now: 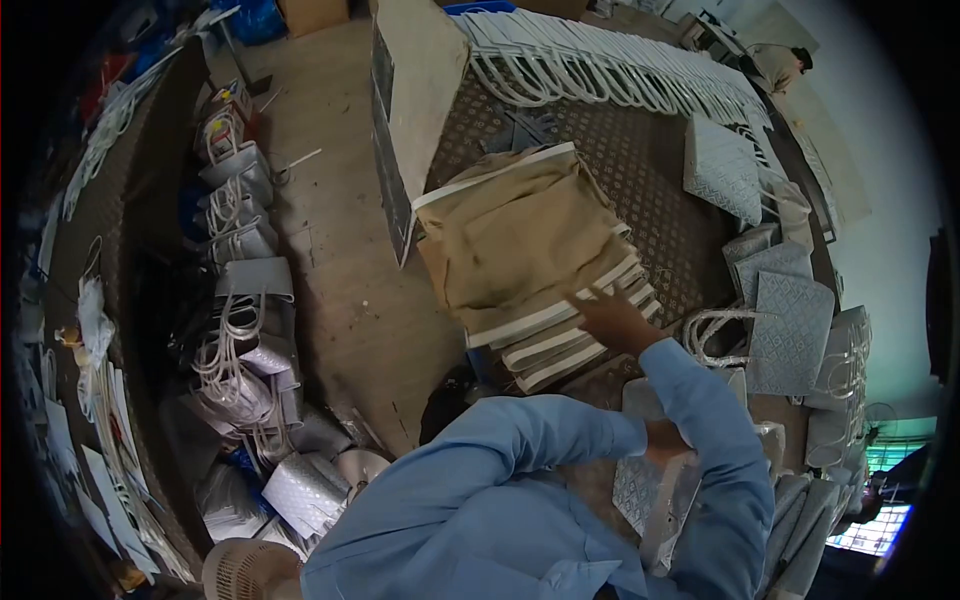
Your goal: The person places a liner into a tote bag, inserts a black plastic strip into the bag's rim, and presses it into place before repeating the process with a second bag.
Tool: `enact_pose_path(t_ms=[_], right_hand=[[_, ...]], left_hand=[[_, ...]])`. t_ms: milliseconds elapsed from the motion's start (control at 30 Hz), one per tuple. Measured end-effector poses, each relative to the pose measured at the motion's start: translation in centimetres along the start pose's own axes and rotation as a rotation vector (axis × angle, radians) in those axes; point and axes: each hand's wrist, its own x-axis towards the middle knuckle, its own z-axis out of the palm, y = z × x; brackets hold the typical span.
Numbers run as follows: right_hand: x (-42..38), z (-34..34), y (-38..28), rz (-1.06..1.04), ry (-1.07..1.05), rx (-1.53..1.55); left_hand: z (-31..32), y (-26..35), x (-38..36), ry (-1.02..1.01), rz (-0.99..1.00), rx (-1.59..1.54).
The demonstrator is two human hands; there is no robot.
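My right hand (615,319) is over the near edge of a stack of brown fabric pieces (520,235) with white bands, its fingers spread apart. The stack lies on a brown patterned table, its banded edges fanned out toward me. My left hand (664,440) reaches across beneath my right forearm, beside a silver patterned bag (636,492). The right sleeve covers part of that hand, and its fingers are hidden.
A long row of white handles (600,65) lines the table's far side. Silver patterned bags (790,325) stand at right. More silver bags (255,280) sit along the floor at left. An upright board (415,100) borders the table. A person (778,68) is at far right.
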Motion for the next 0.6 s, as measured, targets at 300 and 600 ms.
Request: enact_pose_path(t_ms=[300,600], right_hand=[[-12.1,-16.9,-0.6,0.491,0.085,0.501],[-34.9,-16.2,-9.2,1.308,0.489,0.599]], left_hand=[[-6.2,4.9,2.7,-0.366,0.069,0.309],[-6.2,3.7,6.1,-0.444,0.128,0.339]])
